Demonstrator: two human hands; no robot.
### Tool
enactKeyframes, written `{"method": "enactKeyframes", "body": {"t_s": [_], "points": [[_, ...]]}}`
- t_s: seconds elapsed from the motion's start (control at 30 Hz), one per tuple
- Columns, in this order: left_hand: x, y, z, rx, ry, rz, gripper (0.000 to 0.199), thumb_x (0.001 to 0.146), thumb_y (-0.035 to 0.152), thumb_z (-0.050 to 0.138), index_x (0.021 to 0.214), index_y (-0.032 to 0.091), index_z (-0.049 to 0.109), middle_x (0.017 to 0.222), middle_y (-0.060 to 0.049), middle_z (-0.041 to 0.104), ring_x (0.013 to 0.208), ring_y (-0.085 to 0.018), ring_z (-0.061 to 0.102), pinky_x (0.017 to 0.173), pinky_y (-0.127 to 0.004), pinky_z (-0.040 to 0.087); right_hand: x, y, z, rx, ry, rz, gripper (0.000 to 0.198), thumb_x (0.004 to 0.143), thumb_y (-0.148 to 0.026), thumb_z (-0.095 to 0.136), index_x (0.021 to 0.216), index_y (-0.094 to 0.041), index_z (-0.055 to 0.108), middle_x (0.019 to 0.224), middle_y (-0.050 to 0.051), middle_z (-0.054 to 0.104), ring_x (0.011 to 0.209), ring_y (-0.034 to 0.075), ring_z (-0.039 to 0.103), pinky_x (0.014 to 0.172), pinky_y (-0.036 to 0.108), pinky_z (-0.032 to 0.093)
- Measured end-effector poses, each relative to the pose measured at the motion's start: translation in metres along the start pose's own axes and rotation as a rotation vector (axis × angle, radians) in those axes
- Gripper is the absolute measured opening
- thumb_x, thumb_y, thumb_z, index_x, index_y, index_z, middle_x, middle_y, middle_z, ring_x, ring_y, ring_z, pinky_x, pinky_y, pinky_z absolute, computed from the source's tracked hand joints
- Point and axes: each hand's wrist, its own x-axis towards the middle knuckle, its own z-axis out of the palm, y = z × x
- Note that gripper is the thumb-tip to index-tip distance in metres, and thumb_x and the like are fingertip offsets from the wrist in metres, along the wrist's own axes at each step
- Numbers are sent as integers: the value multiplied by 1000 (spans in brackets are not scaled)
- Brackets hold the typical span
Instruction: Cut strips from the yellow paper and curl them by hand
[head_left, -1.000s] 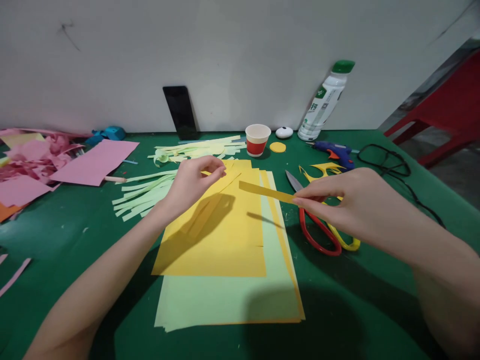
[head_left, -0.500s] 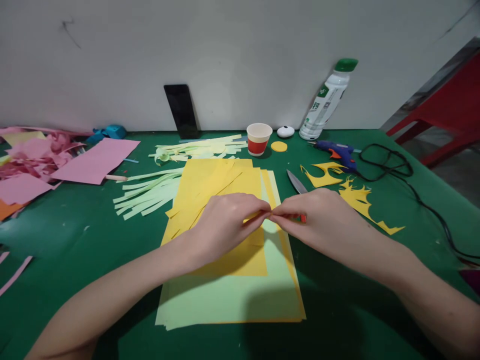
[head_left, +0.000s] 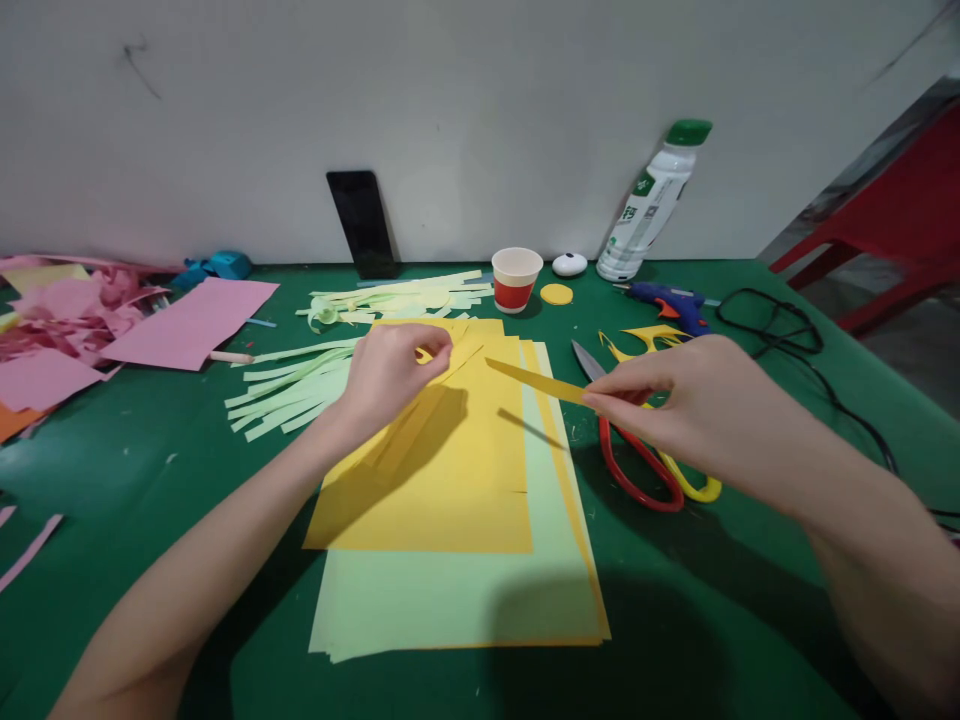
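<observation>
My right hand [head_left: 667, 400] pinches one end of a narrow yellow paper strip [head_left: 534, 379], which points left above the paper stack. My left hand [head_left: 397, 370] hovers over the yellow sheet [head_left: 465, 515], thumb and forefinger curled together, with nothing visible between them. Cut yellow strips [head_left: 405, 435] lie on that sheet, partly in the left hand's shadow. Beneath it is a stack of pale green paper [head_left: 457, 605] with yellow edges showing. Scissors [head_left: 637, 480] with red and yellow handles rest under and beside my right hand.
Fringed green paper [head_left: 292, 390] lies left of the stack. Behind stand a paper cup [head_left: 516, 280], a phone [head_left: 363, 225] and a leaning bottle [head_left: 649, 210]. A glue gun [head_left: 667, 300] with black cord is at right. Pink paper [head_left: 191, 320] covers the far left.
My hands have parted: the left moved up and left, the right moved right with the yellow strip. The strip and the scissors' handles now show.
</observation>
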Motion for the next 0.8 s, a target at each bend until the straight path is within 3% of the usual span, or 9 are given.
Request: {"method": "enactKeyframes", "body": {"t_s": [0.13, 0.23, 0.33, 0.47, 0.7, 0.8], "points": [[-3, 7, -6, -195, -54, 20, 24, 84, 26, 41, 83, 14, 63, 87, -5, 67, 81, -15, 61, 69, -23, 47, 3, 3, -2, 75, -89, -40, 21, 77, -25, 52, 68, -20, 70, 63, 2, 68, 52, 14, 55, 50, 27, 37], [-15, 25, -5, -231, -312, 93, 32, 84, 39, 44, 105, 17, 58, 97, -5, 66, 83, -15, 62, 66, -23, 47, 7, 0, 4, 148, -161, -63, 20, 79, -24, 51, 70, -21, 69, 67, 0, 69, 55, 14, 57, 55, 27, 40], [-27, 38, 1, -41, -400, 207, 27, 86, 35, 44, 88, 16, 64, 73, -4, 68, 63, -14, 62, 56, -23, 43, 10, -6, 13, 244, -135, -30, 15, 78, -25, 53, 74, -22, 68, 74, -2, 71, 64, 14, 61, 60, 27, 42], [-34, 45, 5, -7, -429, 216, 33, 89, 29, 38, 74, 13, 63, 59, -3, 64, 51, -12, 59, 49, -20, 39, 11, -14, 20, 348, -38, -29, 13, 77, -22, 54, 70, -22, 65, 75, -4, 70, 69, 13, 62, 70, 28, 43], [-35, 50, 1, -53, -384, 226, 29, 88, 24, 39, 77, 13, 63, 58, -2, 65, 50, -11, 60, 48, -19, 39, 10, -22, 15, 355, -48, -25, 10, 73, -15, 53, 66, -20, 59, 70, -3, 68, 68, 13, 61, 75, 28, 44], [-34, 49, -5, -107, -351, 210, 22, 86, 19, 43, 79, 14, 64, 63, -1, 67, 54, -10, 61, 50, -19, 40, 9, -19, 10, 327, -48, 14, 10, 73, -16, 52, 65, -21, 56, 68, -2, 66, 65, 14, 60, 69, 28, 44]]}}
